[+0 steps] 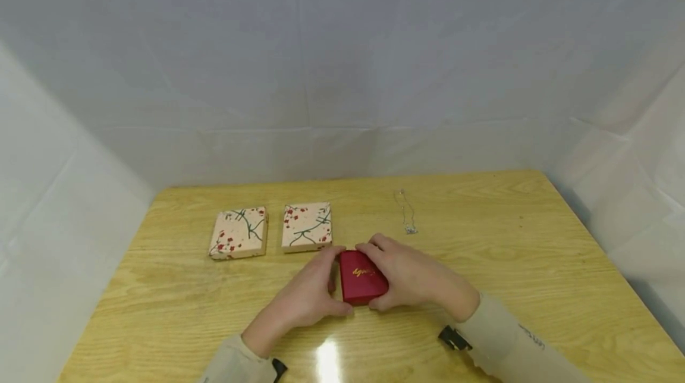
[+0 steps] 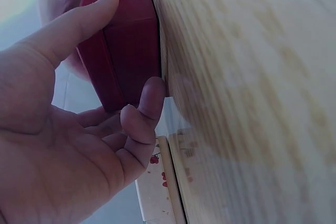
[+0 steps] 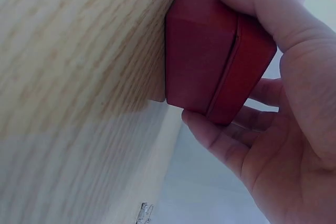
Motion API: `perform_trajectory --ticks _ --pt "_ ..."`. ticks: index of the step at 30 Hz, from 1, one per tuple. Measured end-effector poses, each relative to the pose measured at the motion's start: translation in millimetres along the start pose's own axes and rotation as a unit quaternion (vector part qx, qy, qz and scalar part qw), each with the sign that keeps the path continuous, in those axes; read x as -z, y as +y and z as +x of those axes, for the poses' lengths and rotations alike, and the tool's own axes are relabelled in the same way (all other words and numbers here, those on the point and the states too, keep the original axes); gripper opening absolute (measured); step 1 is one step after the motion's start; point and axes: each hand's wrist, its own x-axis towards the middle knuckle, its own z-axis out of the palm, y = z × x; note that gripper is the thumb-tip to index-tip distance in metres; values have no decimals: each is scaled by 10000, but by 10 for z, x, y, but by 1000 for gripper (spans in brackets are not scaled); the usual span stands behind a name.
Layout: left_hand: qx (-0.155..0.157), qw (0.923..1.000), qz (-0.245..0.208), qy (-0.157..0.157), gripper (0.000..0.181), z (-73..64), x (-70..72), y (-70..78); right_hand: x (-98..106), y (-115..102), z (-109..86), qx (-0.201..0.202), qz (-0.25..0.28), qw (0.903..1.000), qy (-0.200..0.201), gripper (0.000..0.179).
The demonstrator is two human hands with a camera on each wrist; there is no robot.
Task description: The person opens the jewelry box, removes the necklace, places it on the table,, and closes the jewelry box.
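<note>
A small red jewelry box (image 1: pixel 360 281) with gold lettering on its lid sits on the wooden table, its lid down. My left hand (image 1: pixel 306 292) holds it from the left, thumb at the near side and fingers curled toward the far side. On the right, my right hand (image 1: pixel 411 271) grips the box between thumb and fingers, partly covering the lid. Both wrist views show the seam between lid and base on the red box (image 2: pixel 128 45). Beyond the right hand lies a thin silver necklace (image 1: pixel 409 229) with a small pendant.
Two cream square boxes with red blossoms and dark branches, a left one (image 1: pixel 239 233) and a right one (image 1: pixel 307 226), lie behind my left hand. The yellow wooden table (image 1: pixel 514 252) ends at a white sheet (image 1: pixel 342 74) hung behind and at the sides.
</note>
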Motion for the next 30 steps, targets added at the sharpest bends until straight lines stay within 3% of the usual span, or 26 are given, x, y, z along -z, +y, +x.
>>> perform_trajectory --ticks 19,25,30 --pt "80 9990 442 -88 96 -3 -8 -3 -132 26 1 -64 -492 9988 -30 103" --pt "63 9982 600 -65 97 -8 -27 -11 -111 43 -56 -159 -247 9995 -121 108" --pt "85 9982 595 -85 97 -12 -26 -5 -85 65 -97 -239 -129 9995 -152 101"
